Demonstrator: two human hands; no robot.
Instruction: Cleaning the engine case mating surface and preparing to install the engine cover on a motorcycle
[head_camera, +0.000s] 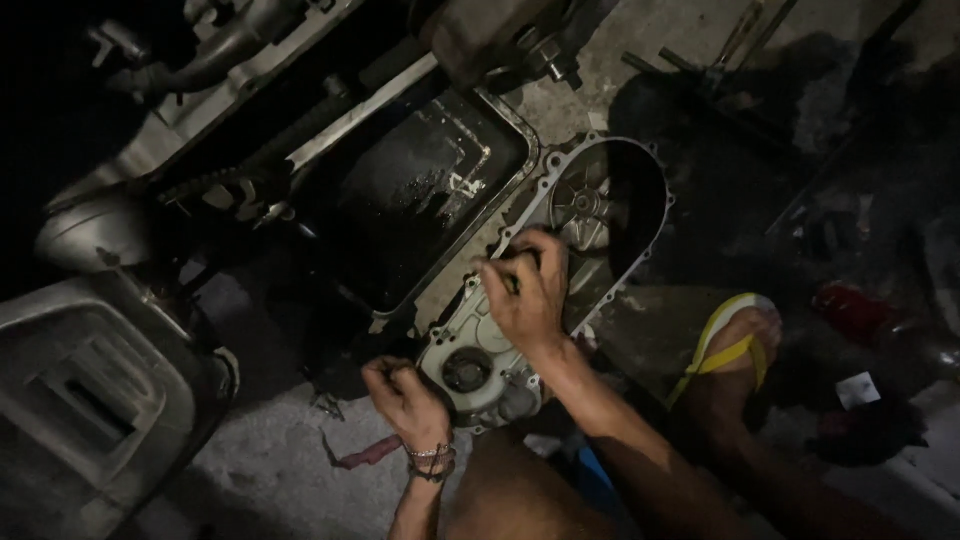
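A grey metal engine case cover (480, 370) lies open side up on the concrete floor, with a round pulley (583, 207) in its far end. My right hand (528, 290) rests on the middle of the cover, fingers closed on a small dark part I cannot make out. At the cover's near left corner, my left hand (403, 395) is closed in a fist; what it holds is hidden. Bracelets circle that wrist.
A black oily drain tray (420, 190) sits beyond the cover. Scooter body and engine parts (200, 70) fill the upper left, a grey plastic panel (80, 390) the lower left. My foot in a yellow sandal (735, 345) is at right. Tools (730, 50) lie far right.
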